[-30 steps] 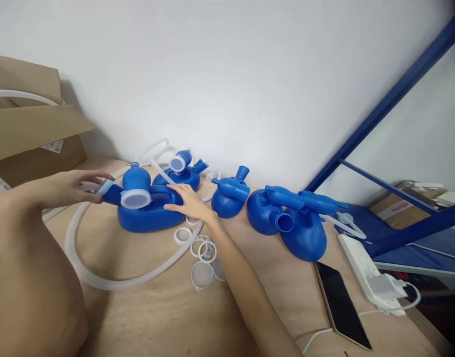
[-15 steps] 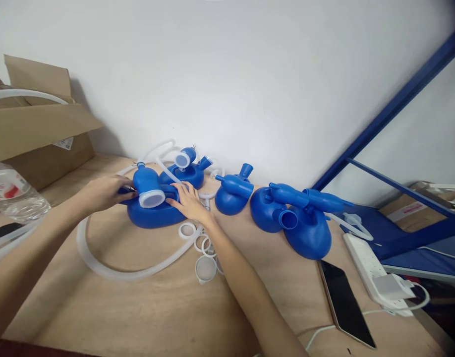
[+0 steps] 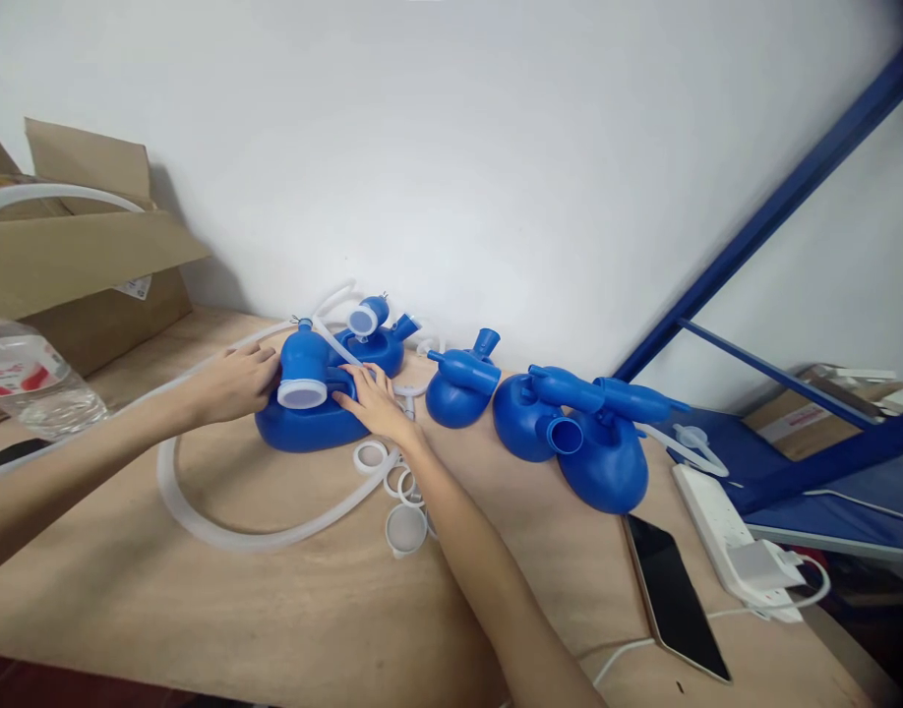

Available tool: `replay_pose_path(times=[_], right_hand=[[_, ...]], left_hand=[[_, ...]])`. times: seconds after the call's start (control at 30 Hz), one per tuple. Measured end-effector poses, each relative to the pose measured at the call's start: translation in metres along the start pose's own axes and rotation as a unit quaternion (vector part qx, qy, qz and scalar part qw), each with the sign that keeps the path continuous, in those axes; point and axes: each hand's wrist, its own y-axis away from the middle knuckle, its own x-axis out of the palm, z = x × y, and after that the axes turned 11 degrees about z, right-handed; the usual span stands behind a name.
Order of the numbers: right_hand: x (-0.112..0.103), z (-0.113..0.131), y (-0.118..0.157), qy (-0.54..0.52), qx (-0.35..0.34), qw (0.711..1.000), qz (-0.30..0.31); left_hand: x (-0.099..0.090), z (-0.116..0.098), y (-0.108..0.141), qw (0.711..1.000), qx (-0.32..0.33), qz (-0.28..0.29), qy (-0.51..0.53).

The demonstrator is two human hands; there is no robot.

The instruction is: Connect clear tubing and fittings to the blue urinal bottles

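A blue urinal bottle (image 3: 311, 431) lies on the table under both my hands. My left hand (image 3: 251, 382) is curled round its left end, where the neck is; the fingertips are hidden. On top rests a bulb-shaped blue funnel (image 3: 305, 352) with a white rim cap (image 3: 302, 393), touching or close to my left fingers. My right hand (image 3: 374, 398) grips the bottle's right end by the handle, thumb in front. A clear hose (image 3: 222, 536) loops over the table in front. Several white rings and caps (image 3: 405, 531) lie beside my right forearm.
More blue urinal bottles (image 3: 458, 398) with funnels stand along the wall. A cardboard box (image 3: 104, 320) and a water bottle (image 3: 38, 383) are at left. At right lie a phone (image 3: 677, 600), a power strip (image 3: 706, 511) and a blue metal frame (image 3: 761, 216).
My left hand has closed in around the bottle's neck, hiding it. The funnel has shifted slightly right with its cap. My right hand stays on the bottle; the view has shifted a little.
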Motion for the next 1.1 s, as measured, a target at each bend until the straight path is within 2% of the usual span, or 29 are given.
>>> replay_pose_path(times=[0.27, 0.47, 0.83, 0.93, 0.97, 1.03, 1.1], right_hand=[[0.002, -0.007, -0.003, -0.015, -0.012, 1.000, 0.011], [0.000, -0.008, -0.004, -0.030, -0.016, 0.999, 0.024], [0.000, -0.012, -0.007, -0.042, -0.016, 0.998, 0.032], [0.001, -0.014, -0.008, -0.046, -0.015, 0.998, 0.035], [0.001, -0.014, -0.008, -0.047, -0.014, 0.998, 0.036], [0.002, -0.016, -0.009, -0.048, -0.015, 0.998, 0.035], [0.003, -0.017, -0.009, -0.047, -0.019, 0.998, 0.033]], left_hand=[[-0.012, -0.010, -0.006, 0.998, -0.053, 0.035, 0.016], [-0.019, -0.015, 0.001, 0.995, -0.071, 0.050, 0.050], [-0.016, -0.007, 0.012, 0.990, -0.048, 0.021, 0.132], [-0.019, -0.008, 0.024, 0.995, -0.029, -0.005, 0.095], [-0.020, -0.009, 0.030, 0.997, -0.042, -0.019, 0.056], [-0.021, -0.015, 0.043, 0.993, -0.114, -0.022, -0.012], [-0.021, -0.022, 0.052, 0.978, -0.209, 0.021, -0.013]])
